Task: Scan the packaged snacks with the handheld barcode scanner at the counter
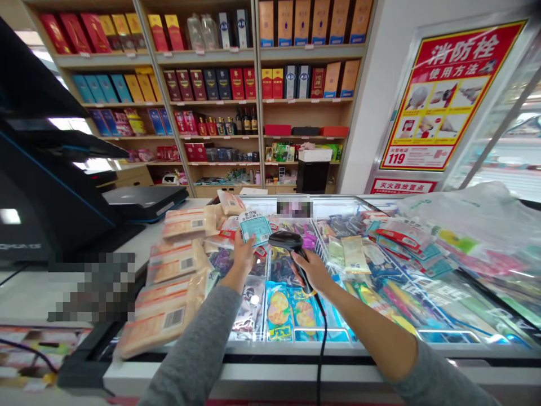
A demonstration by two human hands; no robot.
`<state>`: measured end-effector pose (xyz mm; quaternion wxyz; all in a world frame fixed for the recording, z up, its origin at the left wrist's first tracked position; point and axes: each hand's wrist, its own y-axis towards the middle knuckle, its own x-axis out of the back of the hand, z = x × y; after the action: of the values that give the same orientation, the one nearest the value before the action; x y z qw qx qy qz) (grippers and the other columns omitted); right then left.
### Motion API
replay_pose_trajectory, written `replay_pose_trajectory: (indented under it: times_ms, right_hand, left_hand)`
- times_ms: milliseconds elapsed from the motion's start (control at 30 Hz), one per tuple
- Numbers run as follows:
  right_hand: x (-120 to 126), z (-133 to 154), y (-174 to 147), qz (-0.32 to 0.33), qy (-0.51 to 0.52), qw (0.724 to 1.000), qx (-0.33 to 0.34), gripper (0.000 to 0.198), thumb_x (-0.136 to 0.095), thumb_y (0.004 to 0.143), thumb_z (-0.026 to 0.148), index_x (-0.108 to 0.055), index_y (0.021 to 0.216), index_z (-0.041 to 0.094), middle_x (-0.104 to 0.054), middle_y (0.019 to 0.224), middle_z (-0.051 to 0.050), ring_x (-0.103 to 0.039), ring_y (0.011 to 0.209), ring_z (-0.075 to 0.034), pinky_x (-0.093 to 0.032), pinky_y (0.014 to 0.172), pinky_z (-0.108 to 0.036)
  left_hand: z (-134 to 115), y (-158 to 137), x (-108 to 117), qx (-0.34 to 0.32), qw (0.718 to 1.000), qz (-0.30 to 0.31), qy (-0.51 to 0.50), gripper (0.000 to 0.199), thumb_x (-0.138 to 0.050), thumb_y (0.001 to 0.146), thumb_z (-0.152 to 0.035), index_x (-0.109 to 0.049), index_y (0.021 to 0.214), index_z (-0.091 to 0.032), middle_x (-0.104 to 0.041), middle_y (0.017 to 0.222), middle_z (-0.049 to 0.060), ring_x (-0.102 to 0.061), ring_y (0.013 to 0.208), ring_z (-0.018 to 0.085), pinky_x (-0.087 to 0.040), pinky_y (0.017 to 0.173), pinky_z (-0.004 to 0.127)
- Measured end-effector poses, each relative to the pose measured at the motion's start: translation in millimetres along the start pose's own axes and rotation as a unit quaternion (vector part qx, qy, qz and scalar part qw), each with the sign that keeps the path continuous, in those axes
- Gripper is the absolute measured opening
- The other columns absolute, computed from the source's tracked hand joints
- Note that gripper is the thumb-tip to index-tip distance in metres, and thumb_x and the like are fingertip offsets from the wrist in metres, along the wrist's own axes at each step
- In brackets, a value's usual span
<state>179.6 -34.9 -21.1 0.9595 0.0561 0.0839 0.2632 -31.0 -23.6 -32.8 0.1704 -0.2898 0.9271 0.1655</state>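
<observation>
My left hand (242,254) grips a small blue-and-white food packet (255,226) by its lower edge, with the printed side turned up toward me. In my right hand (311,269) is a black barcode scanner (287,241), its head pointing left at the packet and its cord hanging down. Packet and scanner head are close together above a glass-topped freezer (296,352). To the left of my left hand lie several tan packages (175,313) with barcode labels. Red and blue packets (408,239) are piled on the right side of the glass.
A black checkout machine (51,208) stands at the left, beside a dark flat scale (146,200). A clear plastic bag (477,220) of goods rests at the right. Wooden shelves (207,53) with boxed bottles fill the back. A red sign (450,96) hangs on the wall.
</observation>
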Motion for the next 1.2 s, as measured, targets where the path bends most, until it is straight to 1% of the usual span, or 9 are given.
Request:
replay_pose_trajectory:
  times_ms: [200,400,567,667,800,900,1100,1133,1200]
  right_hand:
    - [2,-2,-1,-0.01,-0.002,1.0,-0.016,0.048,-0.068,0.077,0.066,-0.047,0.08,0.023,-0.054,0.055,0.007,-0.043,0.033,-0.008,-0.033,0.034,-0.021]
    - [1,-1,1,-0.011,0.01,1.0,-0.025,0.049,-0.07,0.075,0.067,-0.049,0.08,0.023,-0.055,0.055,0.007,-0.043,0.032,-0.008,-0.033,0.033,-0.022]
    - [-3,0,3,-0.033,0.013,0.999,-0.018,0.05,-0.07,0.071,0.068,-0.047,0.076,0.023,-0.053,0.051,0.008,-0.042,0.03,-0.008,-0.031,0.031,-0.021]
    - [6,6,7,-0.068,0.026,0.997,-0.001,0.051,-0.068,0.071,0.07,-0.047,0.075,0.024,-0.053,0.05,0.008,-0.042,0.03,-0.008,-0.03,0.031,-0.022]
    - [53,31,12,-0.143,0.032,0.987,0.059,0.051,-0.069,0.073,0.069,-0.048,0.074,0.023,-0.055,0.052,0.006,-0.043,0.032,-0.009,-0.032,0.032,-0.022]
    - [110,58,9,-0.21,0.02,0.973,0.09,0.052,-0.072,0.069,0.069,-0.049,0.075,0.023,-0.055,0.053,0.006,-0.045,0.032,-0.009,-0.033,0.032,-0.022]
    - [228,92,-17,-0.355,-0.026,0.924,0.141,0.054,-0.069,0.069,0.073,-0.048,0.072,0.024,-0.052,0.048,0.006,-0.044,0.033,-0.011,-0.035,0.032,-0.024]
    - [244,93,-24,-0.375,-0.03,0.915,0.144,0.054,-0.069,0.069,0.073,-0.048,0.072,0.024,-0.052,0.048,0.006,-0.044,0.033,-0.011,-0.035,0.032,-0.024]
    - [269,91,-40,-0.412,-0.033,0.899,0.145,0.055,-0.069,0.069,0.074,-0.049,0.073,0.023,-0.053,0.049,0.006,-0.045,0.033,-0.011,-0.035,0.032,-0.025]
  left_hand:
    - [-3,-2,-2,0.005,0.999,0.003,0.033,0.064,-0.067,0.081,-0.024,-0.049,0.142,-0.025,-0.07,0.124,0.01,-0.072,0.094,0.021,-0.061,0.084,0.036]
    - [-1,1,-2,0.016,0.999,-0.012,0.027,0.064,-0.066,0.078,-0.02,-0.049,0.14,-0.024,-0.07,0.124,0.009,-0.071,0.094,0.019,-0.061,0.083,0.035]
    - [-4,1,1,-0.002,0.993,-0.016,0.12,0.05,-0.063,0.084,-0.035,-0.054,0.132,-0.024,-0.071,0.119,0.008,-0.072,0.097,0.018,-0.06,0.083,0.029]
    - [-6,5,-10,0.007,0.987,-0.013,0.158,0.044,-0.057,0.089,-0.042,-0.053,0.131,-0.028,-0.071,0.118,0.006,-0.072,0.096,0.018,-0.061,0.08,0.028]
    - [-5,13,-65,0.061,0.988,0.03,0.141,0.041,-0.051,0.093,-0.033,-0.048,0.134,-0.033,-0.07,0.124,0.004,-0.071,0.104,0.02,-0.061,0.077,0.031]
    - [2,13,-131,0.083,0.986,0.098,0.11,0.04,-0.059,0.09,-0.034,-0.051,0.129,-0.032,-0.071,0.123,0.005,-0.071,0.105,0.021,-0.06,0.078,0.033]
    - [36,0,-271,0.112,0.963,0.245,0.012,0.044,-0.078,0.073,-0.037,-0.062,0.111,-0.021,-0.075,0.094,0.006,-0.074,0.086,0.021,-0.06,0.078,0.036]
    - [43,-1,-290,0.109,0.96,0.257,0.026,0.043,-0.076,0.074,-0.037,-0.063,0.112,-0.02,-0.075,0.093,0.006,-0.074,0.085,0.021,-0.06,0.077,0.036]
    - [58,-2,-320,0.065,0.947,0.278,0.146,0.04,-0.069,0.082,-0.039,-0.065,0.117,-0.019,-0.076,0.094,0.008,-0.075,0.086,0.021,-0.06,0.076,0.035]
